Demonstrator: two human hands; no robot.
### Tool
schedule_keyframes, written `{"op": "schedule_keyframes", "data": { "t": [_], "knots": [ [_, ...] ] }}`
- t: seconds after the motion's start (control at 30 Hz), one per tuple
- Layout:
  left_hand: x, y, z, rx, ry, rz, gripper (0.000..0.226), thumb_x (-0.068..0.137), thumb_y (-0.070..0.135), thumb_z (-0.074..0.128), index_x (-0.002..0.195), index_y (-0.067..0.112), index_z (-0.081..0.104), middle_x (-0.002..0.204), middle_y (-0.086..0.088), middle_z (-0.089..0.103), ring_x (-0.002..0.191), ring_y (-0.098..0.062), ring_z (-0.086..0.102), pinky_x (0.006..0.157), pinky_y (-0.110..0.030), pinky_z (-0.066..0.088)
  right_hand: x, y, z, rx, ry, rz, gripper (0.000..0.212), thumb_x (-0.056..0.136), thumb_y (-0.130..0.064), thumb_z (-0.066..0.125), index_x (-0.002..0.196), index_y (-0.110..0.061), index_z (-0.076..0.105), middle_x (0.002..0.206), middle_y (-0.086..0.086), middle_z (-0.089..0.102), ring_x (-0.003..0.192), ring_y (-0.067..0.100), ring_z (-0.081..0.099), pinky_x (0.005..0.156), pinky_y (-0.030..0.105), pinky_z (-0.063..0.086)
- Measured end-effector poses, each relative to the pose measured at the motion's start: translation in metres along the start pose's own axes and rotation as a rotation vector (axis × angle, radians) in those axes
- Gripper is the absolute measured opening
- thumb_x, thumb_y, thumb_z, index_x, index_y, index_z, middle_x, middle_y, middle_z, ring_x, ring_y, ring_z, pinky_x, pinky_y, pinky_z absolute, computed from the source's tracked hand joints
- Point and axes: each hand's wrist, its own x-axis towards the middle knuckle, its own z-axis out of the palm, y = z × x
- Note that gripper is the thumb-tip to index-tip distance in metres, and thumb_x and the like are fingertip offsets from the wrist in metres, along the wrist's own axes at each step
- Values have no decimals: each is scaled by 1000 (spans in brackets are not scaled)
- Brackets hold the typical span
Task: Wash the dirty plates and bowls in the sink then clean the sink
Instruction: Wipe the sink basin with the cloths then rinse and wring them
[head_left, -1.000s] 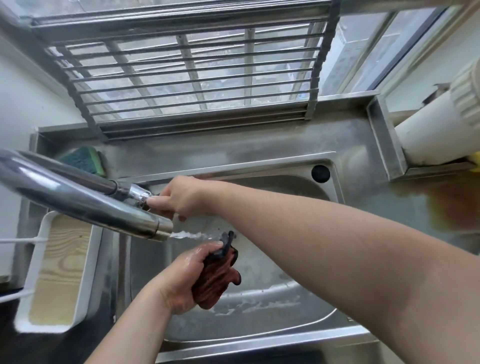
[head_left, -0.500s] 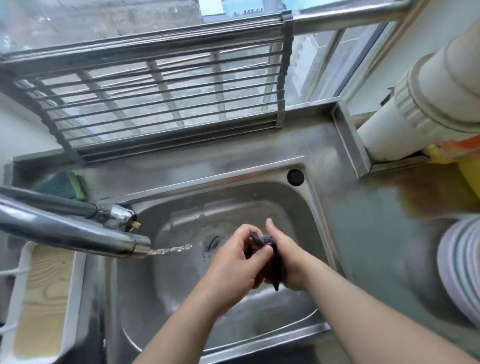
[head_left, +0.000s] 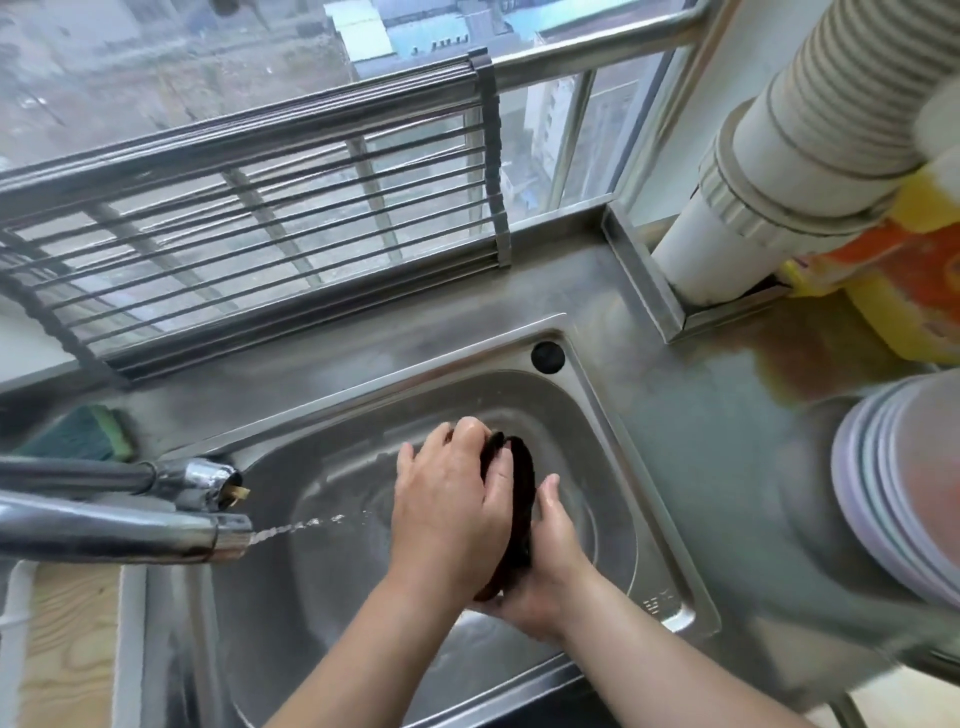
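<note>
Currently both hands, left (head_left: 447, 514) and right (head_left: 550, 566), are pressing a dark cloth (head_left: 519, 499) between them over the sink (head_left: 644, 519); each grip curling round it. Risk: wrung water splashing onto stacked plates (head_left: 893, 483) on the tabletop.

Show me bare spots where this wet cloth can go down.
Bare steel lies between the sink rim and the window rack, and between the sink and the stacked plates. Crowded: far left by the sponge and faucet.

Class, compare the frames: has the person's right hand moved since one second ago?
Yes. The right hand has left the chrome tap and now grips the dark cloth over the steel sink.
</note>
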Motion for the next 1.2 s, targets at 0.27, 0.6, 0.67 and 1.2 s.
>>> {"op": "schedule_keyframes", "data": {
  "t": [0.27,0.6,0.67,1.2],
  "knots": [
    [-50,-48,4,-42,-132,554,23,92,46,73,77,28,72,109,5,56,115,-21,56,105,-40,45,-22,-7,10,102,-262,60,59,86,-61,75,119,-12,74,116,8,68,106,26,65,100,40,48],
    [-8,-65,31,-1204,-385,-849,67,89,74,61,112,13,75,99,-12,72,77,-26,57,67,-37,45,-40,-25,6,-760,-306,-120,29,77,4,62,99,-15,59,87,6,57,60,12,48,53,24,43],
    [4,-63,31,-1045,-349,-759,31,91,46,77,88,15,77,84,-8,73,81,-26,64,71,-35,48,-33,-21,4,-807,-208,-63,24,82,3,68,92,-15,55,77,6,54,56,12,48,54,26,47],
    [-36,-69,-31,-283,-155,444,25,81,19,82,105,18,74,126,3,71,125,-22,66,105,-45,53,-13,-31,-7,-371,-405,66,22,81,-19,83,98,-16,69,86,0,64,62,6,49,50,13,35]
  ]
}}
